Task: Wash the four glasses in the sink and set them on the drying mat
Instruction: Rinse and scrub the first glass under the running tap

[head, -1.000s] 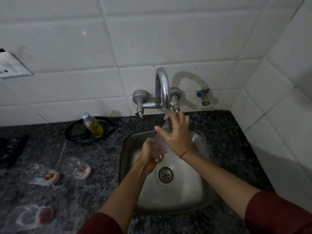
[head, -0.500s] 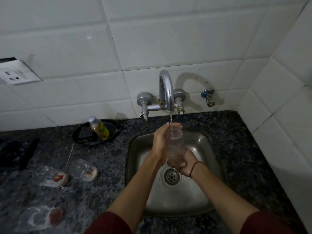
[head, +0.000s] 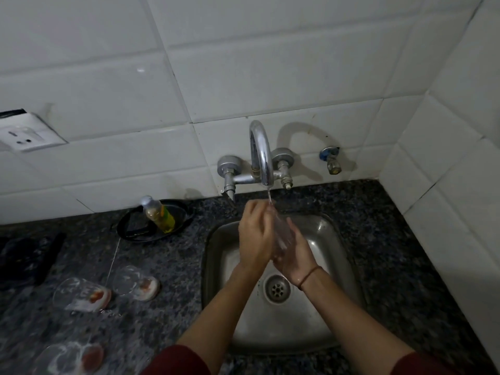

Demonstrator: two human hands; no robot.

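A clear glass [head: 282, 234] is held upright over the steel sink [head: 332, 315], under a thin stream from the chrome tap [head: 261, 152]. My left hand [head: 254, 236] wraps its left side and rim. My right hand [head: 295, 255] grips its base and right side. Three more clear glasses lie on the dark granite counter to the left: one [head: 138, 282] nearest the sink, one [head: 81, 293] beside it, one [head: 70, 358] at the bottom edge. Each shows a reddish base.
A bottle of yellow liquid [head: 159, 215] stands in a black dish [head: 130, 228] behind the glasses. A dark cloth or mat [head: 27, 255] lies at the far left. A wall socket [head: 24, 136] sits on the tiles; a small valve [head: 331, 161] is right of the tap.
The glass has gone from tilted to upright under the stream. My right hand dropped from the top of the glass to its base, and my left hand rose to the rim.
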